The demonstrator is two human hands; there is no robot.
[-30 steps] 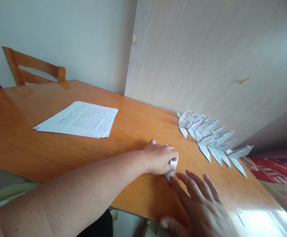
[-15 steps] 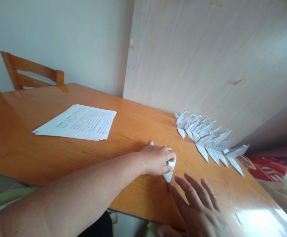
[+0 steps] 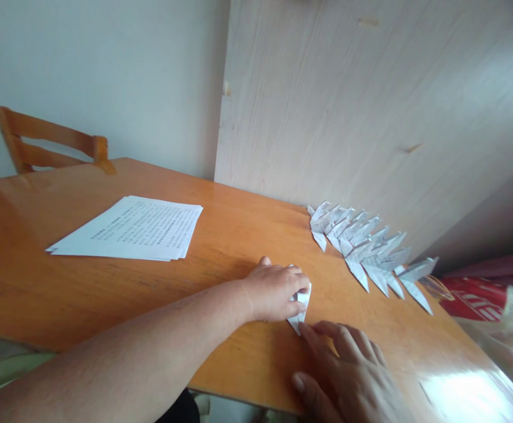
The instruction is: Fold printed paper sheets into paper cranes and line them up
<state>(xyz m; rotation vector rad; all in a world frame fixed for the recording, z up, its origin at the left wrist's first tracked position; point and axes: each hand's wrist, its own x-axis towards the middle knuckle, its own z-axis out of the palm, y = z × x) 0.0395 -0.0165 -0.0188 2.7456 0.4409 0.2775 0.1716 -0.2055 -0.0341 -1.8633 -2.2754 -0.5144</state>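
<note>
A small folded piece of white paper (image 3: 299,309) lies on the wooden table, its narrow tip toward me. My left hand (image 3: 278,292) is closed over it with curled fingers, and the covered part is hidden. At the near tip of the paper, the index fingertip of my right hand (image 3: 348,364) seems to touch it. The fingers of that hand are bent, the thumb stands apart, and nothing shows in its grasp. Farther right, folded paper pieces with printing (image 3: 362,241) stand in an overlapping row.
A stack of printed sheets (image 3: 146,229) lies on the left of the wooden table (image 3: 230,235). Behind the table's far edge rises a pale wood panel (image 3: 318,106). A wooden chair (image 3: 56,132) stands at the far left, and a red bag-like item (image 3: 472,296) at the right.
My right hand has drawn its spread fingers closer together and bent them, with the index finger at the paper's tip. My left hand stays on the paper. The view has shifted slightly.
</note>
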